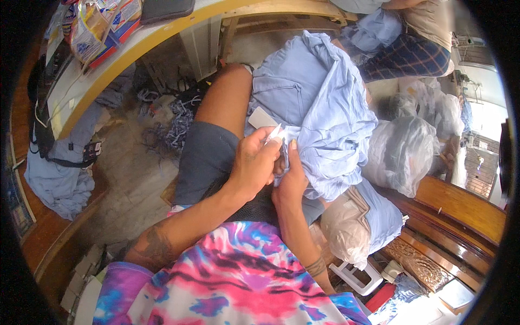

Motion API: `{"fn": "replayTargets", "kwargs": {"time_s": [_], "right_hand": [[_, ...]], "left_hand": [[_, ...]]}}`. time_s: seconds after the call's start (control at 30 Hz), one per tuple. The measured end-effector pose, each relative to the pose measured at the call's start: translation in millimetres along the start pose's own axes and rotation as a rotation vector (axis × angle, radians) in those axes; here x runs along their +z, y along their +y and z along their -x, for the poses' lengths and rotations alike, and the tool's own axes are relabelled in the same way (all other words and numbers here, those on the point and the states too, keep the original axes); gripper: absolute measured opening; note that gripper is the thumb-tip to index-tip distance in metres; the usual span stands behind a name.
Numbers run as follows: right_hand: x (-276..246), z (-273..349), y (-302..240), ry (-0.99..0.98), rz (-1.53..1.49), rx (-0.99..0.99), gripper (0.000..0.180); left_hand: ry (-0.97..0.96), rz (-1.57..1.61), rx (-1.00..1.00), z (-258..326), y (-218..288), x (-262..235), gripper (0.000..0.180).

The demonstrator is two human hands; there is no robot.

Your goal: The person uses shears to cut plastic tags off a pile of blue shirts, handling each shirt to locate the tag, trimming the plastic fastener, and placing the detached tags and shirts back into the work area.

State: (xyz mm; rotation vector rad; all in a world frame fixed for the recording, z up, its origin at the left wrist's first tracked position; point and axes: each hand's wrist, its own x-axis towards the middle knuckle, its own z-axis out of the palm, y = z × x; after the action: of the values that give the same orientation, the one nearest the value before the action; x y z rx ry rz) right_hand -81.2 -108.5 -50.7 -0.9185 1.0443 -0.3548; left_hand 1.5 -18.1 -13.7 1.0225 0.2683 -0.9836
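A light blue garment [319,103] lies bunched over my lap and knees, with a straight seam or zip-like line on its upper left part. My left hand [254,162] is closed, pinching a small white pointed piece [274,133] at the garment's near edge; its exact kind is unclear. Beside it my right hand [292,176] grips the garment's edge, thumb up and fingers partly hidden under cloth. A flat white tag [262,119] lies against the cloth just beyond my left fingers.
A yellow-edged table [157,39] curves along the upper left, bearing colourful packets [103,30]. Fabric scraps [176,116] litter the floor. At the right are plastic-wrapped bundles [403,149], folded clothes [352,222] and a wooden bench [460,211]. Another person [411,54] sits at the upper right.
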Motion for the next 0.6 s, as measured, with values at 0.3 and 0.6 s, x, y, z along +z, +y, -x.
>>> {"fn": "replayTargets", "kwargs": {"time_s": [0.3, 0.6], "right_hand": [[17.0, -10.6, -58.5, -0.277, -0.33, 0.185, 0.023], [33.7, -7.0, -41.5, -0.096, -0.248, 0.187, 0.029]], "left_hand": [[-0.038, -0.468, 0.506, 4.2, -10.5, -4.5, 0.035], [0.0, -0.405, 0.349, 8.8, -1.8, 1.3, 0.033]]}}
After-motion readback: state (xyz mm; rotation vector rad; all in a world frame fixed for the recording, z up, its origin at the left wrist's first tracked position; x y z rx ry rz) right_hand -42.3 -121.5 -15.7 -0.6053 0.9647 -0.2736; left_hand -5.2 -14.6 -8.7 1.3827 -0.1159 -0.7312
